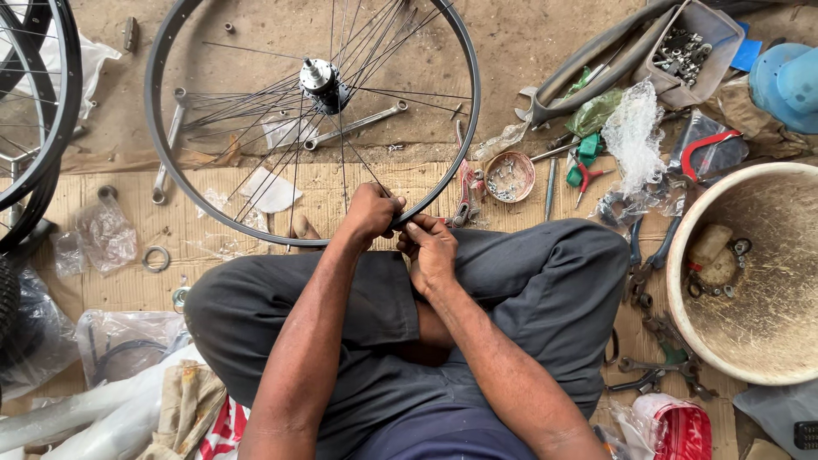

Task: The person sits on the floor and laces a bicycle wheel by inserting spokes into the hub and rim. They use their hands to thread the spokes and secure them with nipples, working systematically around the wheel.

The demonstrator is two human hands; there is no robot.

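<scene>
The person sits cross-legged on flattened cardboard (111,281), both forearms reaching forward over the knees in grey trousers (528,281).

Far out to the left of the hands, part of another wheel (38,119) leans into view, with crumpled clear plastic bags (102,238) on the floor below it.

The left hand (371,213) comes in with the wrist bent slightly down, fingers curled over the near edge of the bicycle wheel rim (162,51). It is pinched shut on the rim where a spoke meets it.

The wheel itself stands in front of both hands, its silver hub (319,78) well beyond them and thin spokes (256,162) fanning back toward the fingers. A long spanner (354,126) lies on the ground behind the spokes.

The right hand (430,249) sits just beside the left, nearly touching it, knuckles up, thumb and fingertips drawn together against the same stretch of rim; what small part it pinches I cannot tell.

Right of the hands lie a small round dish of nuts (509,176), red-handled pliers (467,192), green-handled tools (586,158), and, farthest out, a large cream basin (758,341).
</scene>
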